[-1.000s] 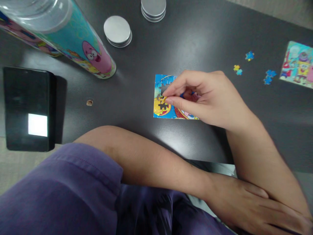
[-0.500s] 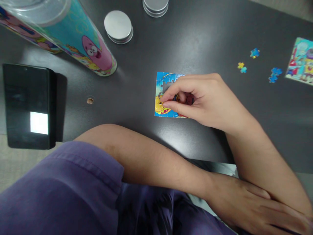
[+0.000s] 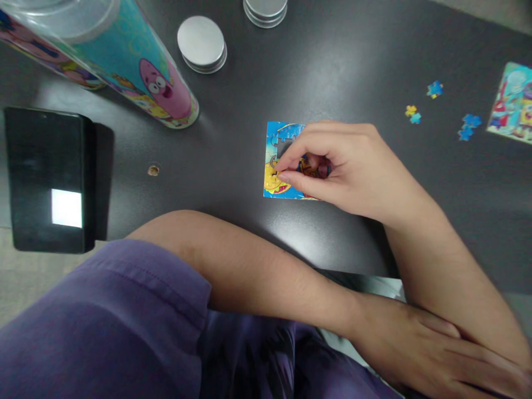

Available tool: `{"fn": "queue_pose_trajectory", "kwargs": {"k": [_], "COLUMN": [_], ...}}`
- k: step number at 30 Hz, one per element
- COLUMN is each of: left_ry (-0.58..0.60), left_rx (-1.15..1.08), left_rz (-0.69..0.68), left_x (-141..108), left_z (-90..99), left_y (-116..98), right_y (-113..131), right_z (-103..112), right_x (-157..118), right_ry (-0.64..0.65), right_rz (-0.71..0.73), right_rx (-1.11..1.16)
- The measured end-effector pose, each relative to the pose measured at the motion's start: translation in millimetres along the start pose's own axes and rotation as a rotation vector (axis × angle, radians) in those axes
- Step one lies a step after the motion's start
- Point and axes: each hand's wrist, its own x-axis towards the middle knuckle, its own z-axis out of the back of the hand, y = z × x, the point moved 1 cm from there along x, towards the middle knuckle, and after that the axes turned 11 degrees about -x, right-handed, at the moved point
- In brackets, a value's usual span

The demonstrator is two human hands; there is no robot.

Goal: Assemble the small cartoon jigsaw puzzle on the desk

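Observation:
A small jigsaw puzzle [image 3: 272,133] with blue and yellow cartoon art lies on the dark table, with a gap in its upper part. My right hand [image 3: 344,166] bends over it, thumb and forefinger pinched at its left side on what looks like a puzzle piece [image 3: 275,174]. The piece is mostly hidden by the fingertips, and the hand covers the puzzle's right half. Across my body, my left hand [image 3: 419,338] lies flat against my right forearm, fingers stretched out and blurred at the tips.
Several loose puzzle pieces [image 3: 469,126] lie to the right, near a cartoon picture card [image 3: 513,105]. Round silver tins [image 3: 201,44] stand at the back. A tall cartoon-printed cylinder [image 3: 162,83] and a black device [image 3: 45,177] with a bright patch are at left.
My right fingertips have shifted very slightly at the puzzle's left side, still pinched. My left hand stays on the forearm.

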Motion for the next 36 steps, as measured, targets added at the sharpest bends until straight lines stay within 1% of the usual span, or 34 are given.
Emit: {"fn": "queue_pose_trajectory", "kwargs": {"k": [2, 3, 4, 5, 6, 8, 9, 11, 12, 13, 14, 15, 17, 18, 19, 21, 22, 23, 25, 26, 28, 31, 36], "left_ry": [-0.015, -0.047, -0.116, -0.226, -0.383, -0.702, -0.79, -0.794, -0.805, -0.84, -0.899, -0.914, -0.971, -0.986, -1.02, -1.092, -1.159, -1.217, -1.313, -1.328, -1.334, -1.33, -1.307], "left_rx": [-0.02, -0.045, -0.088, -0.152, -0.246, -0.477, -0.574, -0.609, -0.61, -0.617, -0.63, -0.647, -0.682, -0.701, -0.719, -0.758, -0.771, -0.781, -0.779, -0.793, -0.815, -0.819, -0.798], "left_rz": [0.005, 0.004, -0.002, -0.016, -0.042, -0.109, -0.151, -0.187, -0.179, -0.166, -0.172, -0.16, -0.161, -0.159, -0.168, -0.183, -0.196, -0.175, -0.136, -0.126, -0.134, -0.149, -0.156], "left_x": [2, 1, -3, -9, -17, -38, -49, -67, -74, -80, -83, -85, -84, -81, -79, -74, -72, -71, -70, -70, -71, -73, -74], "left_z": [9.1, 12.5, 14.3, 14.1, 11.9, 1.4, -6.0, -20.9, -26.7, -30.9, -33.6, -35.5, -37.1, -37.8, -38.6, -41.6, -43.6, -45.8, -49.7, -50.9, -51.5, -49.9, -49.2], "left_y": [0, 2, 6, 12, 21, 41, 52, 70, 77, 81, 84, 84, 80, 77, 74, 69, 68, 67, 67, 68, 69, 71, 72], "right_y": [-1, -1, -1, 0, 0, 1, 1, 2, 1, 0, -1, -3, -11, -17, -22, -34, -40, -45, -54, -58, -66, -77, -87], "right_z": [0, -1, -1, -1, -1, -2, -1, 2, 5, 9, 15, 22, 39, 49, 59, 79, 88, 97, 109, 113, 117, 115, 107], "right_x": [0, 0, 0, 0, 0, 0, 0, 0, -1, -1, -2, -4, -9, -13, -17, -27, -33, -38, -48, -51, -56, -58, -54], "right_ry": [-0.004, -0.008, -0.015, -0.021, -0.024, -0.029, -0.042, -0.092, -0.127, -0.169, -0.225, -0.273, -0.384, -0.418, -0.482, -0.615, -0.653, -0.654, -0.567, -0.51, -0.409, -0.31, -0.279], "right_rz": [0.012, 0.018, 0.021, 0.022, 0.02, 0.013, 0.016, 0.039, 0.056, 0.071, 0.087, 0.079, 0.002, -0.079, -0.15, -0.226, -0.258, -0.306, -0.416, -0.464, -0.523, -0.547, -0.53], "right_rx": [-0.024, -0.036, -0.048, -0.061, -0.074, -0.097, -0.105, -0.126, -0.147, -0.176, -0.218, -0.272, -0.396, -0.453, -0.495, -0.519, -0.524, -0.543, -0.576, -0.579, -0.538, -0.463, -0.429]}}
